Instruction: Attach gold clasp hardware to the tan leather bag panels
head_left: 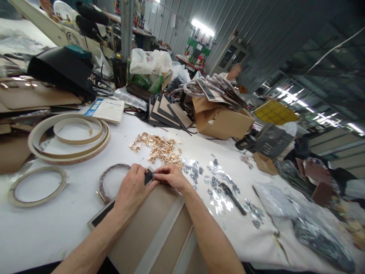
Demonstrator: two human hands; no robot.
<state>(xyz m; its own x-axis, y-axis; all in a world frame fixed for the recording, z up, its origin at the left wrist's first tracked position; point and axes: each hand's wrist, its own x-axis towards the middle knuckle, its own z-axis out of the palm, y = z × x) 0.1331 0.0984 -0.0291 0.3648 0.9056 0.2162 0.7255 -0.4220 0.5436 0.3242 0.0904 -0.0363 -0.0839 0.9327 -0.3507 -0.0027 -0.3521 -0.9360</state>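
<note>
A large taupe panel [151, 220] with pale strips across it lies tilted in front of me, under my forearms. My left hand [132, 190] grips its far edge, fingers bent over beside a small black patch [148, 176]. My right hand [171, 178] is closed in a pinch at that same edge, right of the patch; what sits between its fingertips is too small to make out. Just beyond my hands is a pile of gold-coloured metal fittings [159, 148]. Small silver metal plates [218, 180] lie scattered to the right, with a slim black tool [234, 198] among them.
A plastic-wrapped brown handle [110, 169], a tape roll [38, 186] and coiled cream strips [70, 139] lie left on the white table. Behind stand black-and-taupe panels [168, 110] and a full cardboard box [222, 121]. Plastic-wrapped bundles [319, 228] lie right. A person [234, 72] is in the background.
</note>
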